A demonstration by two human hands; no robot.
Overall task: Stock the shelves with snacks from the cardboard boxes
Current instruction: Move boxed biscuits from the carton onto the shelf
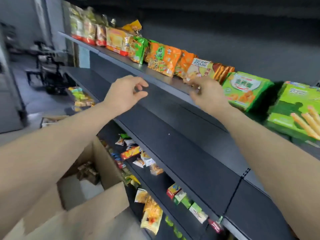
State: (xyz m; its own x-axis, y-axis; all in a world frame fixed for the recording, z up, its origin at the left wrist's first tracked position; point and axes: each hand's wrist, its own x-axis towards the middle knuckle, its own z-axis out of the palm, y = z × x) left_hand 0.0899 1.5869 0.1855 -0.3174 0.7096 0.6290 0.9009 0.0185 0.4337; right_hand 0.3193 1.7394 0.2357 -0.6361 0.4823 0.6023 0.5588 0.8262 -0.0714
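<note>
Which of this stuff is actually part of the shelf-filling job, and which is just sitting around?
Part of the job:
open brown cardboard box
grey metal top shelf
orange snack bags
white-and-green biscuit packet, by the right hand
left hand, empty

Just lying about:
blurred dark wheeled frame on the floor, far left

We see a dark grey top shelf (155, 77) carrying one row from the far end toward us: red-and-cream bags (90, 32), a green bag (138, 49), orange bags (162, 61), a white-and-brown biscuit packet (202, 68), a green biscuit box (245, 90) and a green box of sticks (294, 110). The middle shelf (181, 135) below is the same dark metal. On the lower shelving (155, 186) small packets (138, 156) lie scattered, then yellow bags (152, 217) and little green-and-white boxes (188, 201). We cannot tell whether these share one level.
</note>
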